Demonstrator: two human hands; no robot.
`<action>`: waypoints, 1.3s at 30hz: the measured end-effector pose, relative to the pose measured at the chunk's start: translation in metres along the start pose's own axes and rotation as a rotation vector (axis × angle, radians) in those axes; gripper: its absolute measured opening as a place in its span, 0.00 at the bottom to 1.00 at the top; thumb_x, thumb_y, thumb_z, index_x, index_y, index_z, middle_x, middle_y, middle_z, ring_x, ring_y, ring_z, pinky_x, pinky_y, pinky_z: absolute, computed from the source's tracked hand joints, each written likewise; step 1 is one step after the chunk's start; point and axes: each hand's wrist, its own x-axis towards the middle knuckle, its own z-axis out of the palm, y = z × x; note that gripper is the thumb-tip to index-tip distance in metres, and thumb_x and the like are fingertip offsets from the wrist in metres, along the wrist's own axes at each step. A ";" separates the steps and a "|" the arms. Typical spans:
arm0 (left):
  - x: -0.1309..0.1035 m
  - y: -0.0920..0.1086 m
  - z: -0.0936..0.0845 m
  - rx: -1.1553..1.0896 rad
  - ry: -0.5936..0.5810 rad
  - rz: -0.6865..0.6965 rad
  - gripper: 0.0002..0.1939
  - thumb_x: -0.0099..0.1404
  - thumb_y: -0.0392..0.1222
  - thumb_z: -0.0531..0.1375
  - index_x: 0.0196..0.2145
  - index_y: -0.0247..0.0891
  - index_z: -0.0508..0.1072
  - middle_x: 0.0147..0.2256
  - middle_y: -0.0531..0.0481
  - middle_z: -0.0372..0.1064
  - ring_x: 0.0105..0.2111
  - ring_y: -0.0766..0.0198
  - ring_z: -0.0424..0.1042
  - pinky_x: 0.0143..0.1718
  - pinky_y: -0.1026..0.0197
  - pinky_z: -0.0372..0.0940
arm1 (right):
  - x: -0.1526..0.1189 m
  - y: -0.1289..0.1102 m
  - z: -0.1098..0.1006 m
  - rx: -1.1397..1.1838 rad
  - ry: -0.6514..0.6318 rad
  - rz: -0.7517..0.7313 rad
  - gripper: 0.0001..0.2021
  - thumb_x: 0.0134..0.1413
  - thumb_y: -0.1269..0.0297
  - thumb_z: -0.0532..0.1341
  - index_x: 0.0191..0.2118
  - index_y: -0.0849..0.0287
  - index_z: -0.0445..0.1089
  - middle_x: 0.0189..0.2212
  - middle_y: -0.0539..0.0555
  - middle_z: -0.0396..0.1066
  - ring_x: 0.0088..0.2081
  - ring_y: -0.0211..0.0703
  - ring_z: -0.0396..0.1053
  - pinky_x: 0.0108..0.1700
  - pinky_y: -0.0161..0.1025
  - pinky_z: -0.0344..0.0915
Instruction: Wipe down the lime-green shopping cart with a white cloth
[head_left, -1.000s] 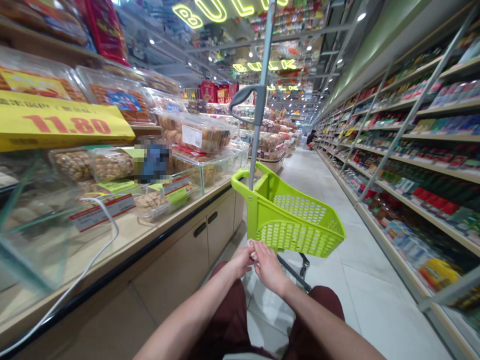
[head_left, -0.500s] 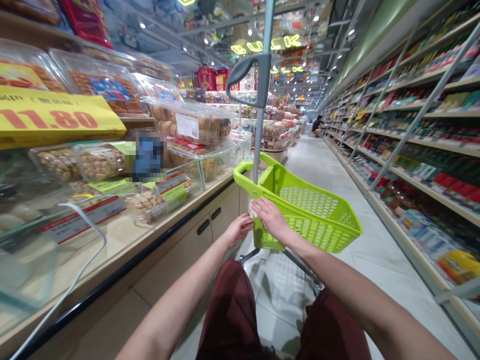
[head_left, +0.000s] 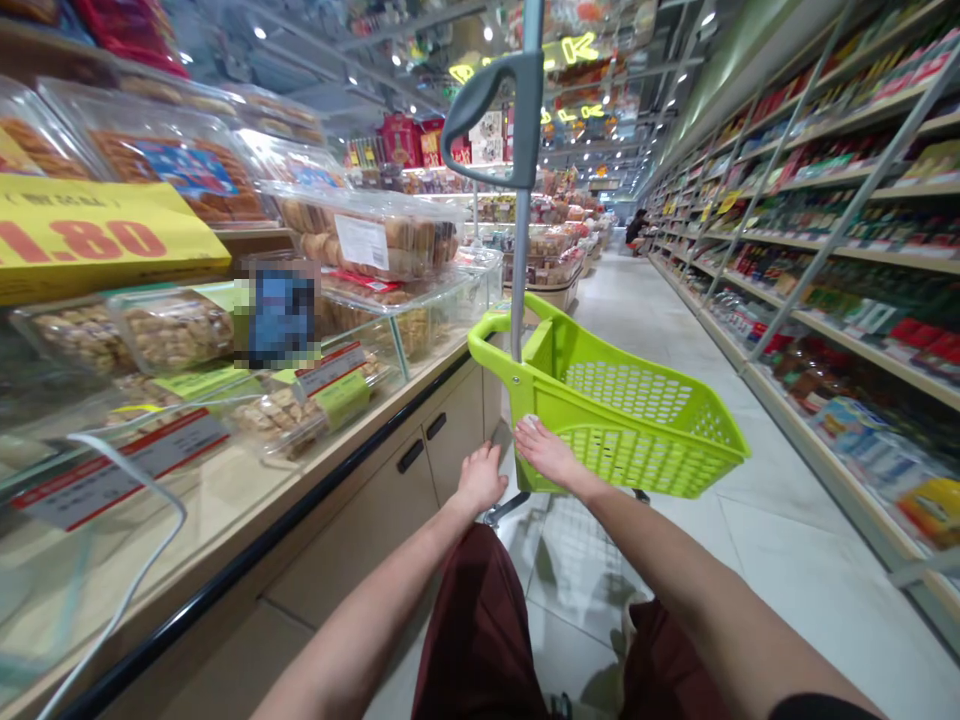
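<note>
The bright green shopping basket cart (head_left: 637,455) stands in front of me with its grey upright pole and handle (head_left: 529,120). My right hand (head_left: 551,455) rests against the basket's near side, fingers pressed together over a small white piece that looks like tissue (head_left: 531,421). Most of that piece is hidden under the fingers. My left hand (head_left: 482,482) hovers above my knee, left of the basket, apart from it. Its fingers are stretched out, and nothing shows in them.
Along the left runs a glass-topped counter (head_left: 337,440) with clear boxes of pastries (head_left: 375,235) and a white cable (head_left: 142,560). Stocked shelves (head_left: 847,260) line the right side. Tiled floor (head_left: 772,570) stretches between them; a person (head_left: 637,232) crouches far down the aisle.
My left hand has drawn back from the basket toward my knee. My right hand has shifted slightly down and right with the white piece. The view has turned a little.
</note>
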 end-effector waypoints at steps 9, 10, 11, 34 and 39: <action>0.009 0.023 -0.004 0.166 0.064 0.034 0.31 0.53 0.35 0.54 0.56 0.32 0.54 0.59 0.35 0.45 0.58 0.51 0.47 0.56 0.51 0.43 | 0.042 -0.003 -0.066 -0.092 0.217 0.059 0.18 0.59 0.74 0.47 0.53 0.56 0.61 0.57 0.52 0.54 0.62 0.44 0.40 0.61 0.55 0.41; 0.008 0.026 -0.005 0.176 0.065 0.036 0.31 0.54 0.35 0.54 0.56 0.32 0.53 0.59 0.35 0.45 0.59 0.51 0.47 0.56 0.51 0.43 | 0.045 0.000 -0.070 -0.099 0.240 0.066 0.18 0.59 0.74 0.47 0.53 0.57 0.60 0.58 0.53 0.53 0.62 0.45 0.38 0.61 0.57 0.39; 0.006 0.029 -0.004 0.189 0.065 0.043 0.31 0.54 0.35 0.54 0.56 0.33 0.53 0.60 0.36 0.45 0.59 0.51 0.46 0.57 0.49 0.41 | 0.046 0.002 -0.070 -0.101 0.244 0.064 0.18 0.59 0.75 0.47 0.53 0.58 0.61 0.58 0.54 0.53 0.62 0.46 0.38 0.61 0.58 0.38; 0.008 0.067 0.001 0.502 0.123 0.189 0.30 0.55 0.38 0.52 0.56 0.35 0.53 0.61 0.41 0.43 0.60 0.53 0.40 0.58 0.44 0.39 | -0.016 0.013 -0.039 -0.362 0.181 0.155 0.17 0.58 0.72 0.50 0.53 0.59 0.62 0.56 0.56 0.56 0.60 0.49 0.47 0.57 0.54 0.49; -0.001 0.056 0.010 0.529 0.062 0.177 0.27 0.55 0.38 0.52 0.53 0.35 0.58 0.60 0.40 0.46 0.60 0.53 0.43 0.58 0.44 0.41 | -0.053 0.011 -0.021 -0.312 0.072 0.180 0.17 0.56 0.75 0.51 0.50 0.60 0.64 0.52 0.58 0.63 0.57 0.48 0.54 0.52 0.49 0.58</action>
